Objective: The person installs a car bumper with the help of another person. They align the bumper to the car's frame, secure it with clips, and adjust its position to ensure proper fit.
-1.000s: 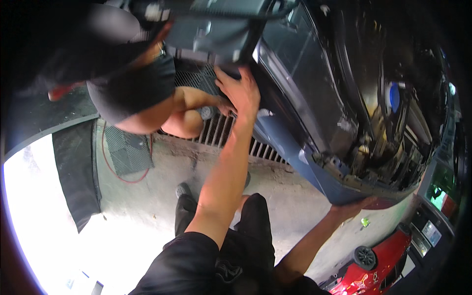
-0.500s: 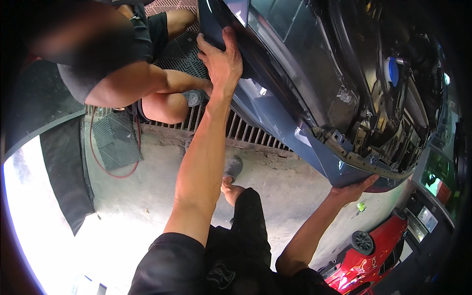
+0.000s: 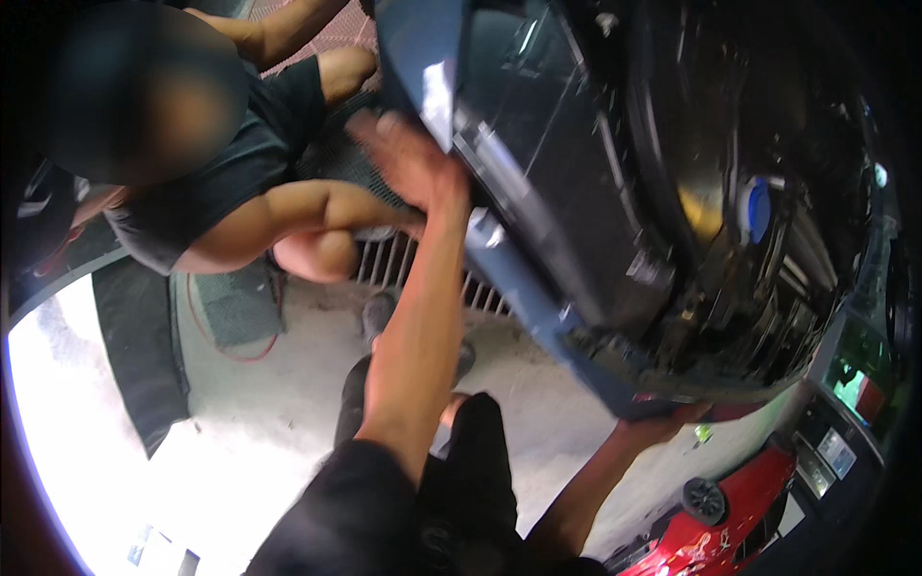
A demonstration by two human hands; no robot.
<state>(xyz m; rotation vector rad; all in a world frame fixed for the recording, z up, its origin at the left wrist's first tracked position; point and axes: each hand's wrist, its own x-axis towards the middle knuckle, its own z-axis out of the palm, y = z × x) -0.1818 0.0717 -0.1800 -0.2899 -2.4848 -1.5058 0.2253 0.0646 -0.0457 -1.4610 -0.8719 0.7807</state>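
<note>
A dark blue car bumper [image 3: 526,290] runs diagonally along the front of an open engine bay [image 3: 663,288]. My left hand [image 3: 411,161], smeared by motion, is at the bumper's far-left side with its fingers spread and the palm toward the panel. Whether the palm touches it, I cannot tell. Lower right, my right hand [image 3: 663,424] grips the bumper's near corner from below; its fingers are partly hidden by the edge. A blue round cap [image 3: 757,209] shows inside the engine bay.
A co-worker [image 3: 288,206] crouches at the left, one arm reaching close to my left wrist. Metal floor grating [image 3: 389,261] lies beneath the bumper. A red hose [image 3: 252,357] loops beside a dark mat [image 3: 230,309]. A red car [image 3: 715,518] stands lower right.
The bumper's near corner and my right hand sit lower in the picture. My left hand's fingers have shifted leftward off the panel edge. The co-worker's head and an arm have come further into view.
</note>
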